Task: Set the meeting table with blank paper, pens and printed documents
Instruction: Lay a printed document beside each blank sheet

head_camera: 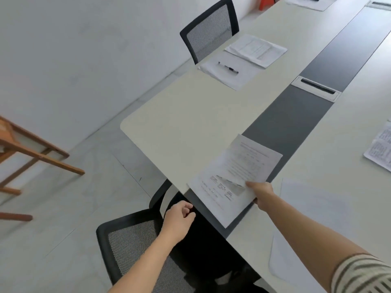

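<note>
My right hand (pixel 260 193) grips the near corner of a printed document (pixel 234 176), a few stapled sheets held over the table's end, half above its dark centre strip. My left hand (pixel 179 220) hovers loosely curled above the black chair below the table edge, holding nothing. A blank sheet (pixel 309 229) lies on the table under my right forearm. Farther along, a place is laid with a blank sheet (pixel 230 75), a black pen (pixel 228 68) on it, and a printed document (pixel 257 49) beside it.
The long cream table (pixel 182 123) has a dark centre strip with a cable slot (pixel 317 88). A black mesh chair (pixel 135 246) stands below me, another one (pixel 209 30) at the laid place. More printed pages (pixel 380 151) lie at right. A wooden stand (pixel 25 149) is at left.
</note>
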Action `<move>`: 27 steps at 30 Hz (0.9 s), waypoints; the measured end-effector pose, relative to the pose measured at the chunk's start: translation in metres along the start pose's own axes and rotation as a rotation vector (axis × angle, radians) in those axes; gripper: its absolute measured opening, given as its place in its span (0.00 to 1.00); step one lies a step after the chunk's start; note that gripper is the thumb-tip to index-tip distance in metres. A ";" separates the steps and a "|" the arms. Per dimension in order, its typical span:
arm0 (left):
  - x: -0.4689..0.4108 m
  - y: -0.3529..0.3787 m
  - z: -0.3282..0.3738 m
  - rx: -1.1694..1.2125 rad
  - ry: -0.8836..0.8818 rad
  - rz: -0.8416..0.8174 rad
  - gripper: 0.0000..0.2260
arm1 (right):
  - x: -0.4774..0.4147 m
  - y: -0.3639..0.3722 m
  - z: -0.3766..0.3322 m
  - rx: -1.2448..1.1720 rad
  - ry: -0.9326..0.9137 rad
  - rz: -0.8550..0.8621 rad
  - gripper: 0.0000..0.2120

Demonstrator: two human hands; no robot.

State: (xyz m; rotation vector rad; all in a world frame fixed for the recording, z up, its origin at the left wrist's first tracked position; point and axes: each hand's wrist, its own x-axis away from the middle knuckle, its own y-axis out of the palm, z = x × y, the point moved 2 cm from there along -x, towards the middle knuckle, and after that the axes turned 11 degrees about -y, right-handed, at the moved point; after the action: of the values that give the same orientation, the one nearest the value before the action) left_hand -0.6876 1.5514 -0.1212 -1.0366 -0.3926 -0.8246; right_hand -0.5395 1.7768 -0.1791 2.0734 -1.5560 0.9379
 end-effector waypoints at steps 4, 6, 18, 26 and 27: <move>-0.002 0.020 -0.011 -0.184 0.062 0.015 0.14 | -0.001 -0.009 0.005 0.228 -0.040 -0.075 0.15; -0.006 0.030 -0.005 -0.292 0.134 0.027 0.16 | 0.003 -0.029 0.002 0.551 -0.182 -0.096 0.16; -0.032 0.083 0.020 -0.938 0.291 -0.031 0.28 | -0.003 -0.046 0.013 1.656 -0.639 -0.424 0.31; -0.042 0.081 0.024 -0.943 0.289 -0.035 0.28 | -0.010 -0.047 -0.002 1.626 -0.718 -0.403 0.32; -0.043 0.081 0.025 -0.945 0.292 -0.035 0.28 | -0.007 -0.053 -0.004 1.584 -0.762 -0.366 0.32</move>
State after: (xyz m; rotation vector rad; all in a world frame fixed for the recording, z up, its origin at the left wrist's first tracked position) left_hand -0.6514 1.6111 -0.1855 -1.7418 0.2756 -1.2113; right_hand -0.4910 1.8007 -0.1766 3.9263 -0.3023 1.5622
